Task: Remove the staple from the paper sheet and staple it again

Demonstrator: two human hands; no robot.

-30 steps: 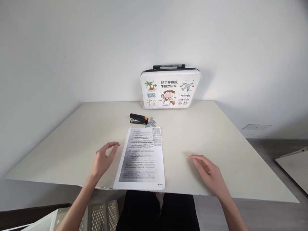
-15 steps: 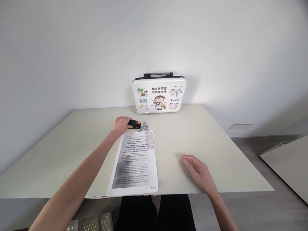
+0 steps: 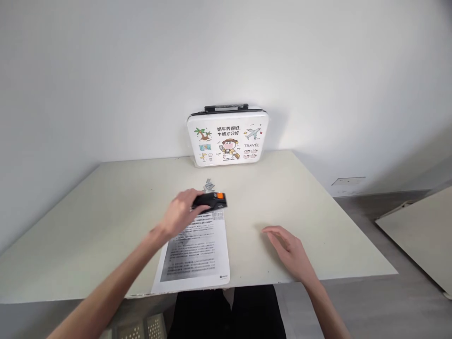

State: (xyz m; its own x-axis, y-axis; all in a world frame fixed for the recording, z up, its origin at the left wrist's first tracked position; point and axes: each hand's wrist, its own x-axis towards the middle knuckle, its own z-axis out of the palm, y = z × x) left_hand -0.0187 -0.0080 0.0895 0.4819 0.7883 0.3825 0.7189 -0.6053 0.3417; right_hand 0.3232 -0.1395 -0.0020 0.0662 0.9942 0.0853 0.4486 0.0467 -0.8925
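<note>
My left hand [image 3: 181,212] is closed round a black stapler [image 3: 212,202] with an orange patch on top. It holds the stapler over the upper part of a printed sheet [image 3: 196,256], hiding some of the text. Just behind the stapler lies a small pile of grey staple strips [image 3: 209,184]. To the right of the paper, my right hand [image 3: 291,252] rests on its side on the table, holding nothing, thumb and fingers loosely apart.
A white case [image 3: 228,139] with cartoon prints and a black handle stands upright at the table's back, against the wall [image 3: 141,84]. The pale table [image 3: 268,193] ends close to my lap. Perforated crates [image 3: 155,326] show below its front edge.
My left hand has brought the stapler from beside the staple strips toward me and to the right, over the sheet. My right hand stays in place. The view has shifted slightly.
</note>
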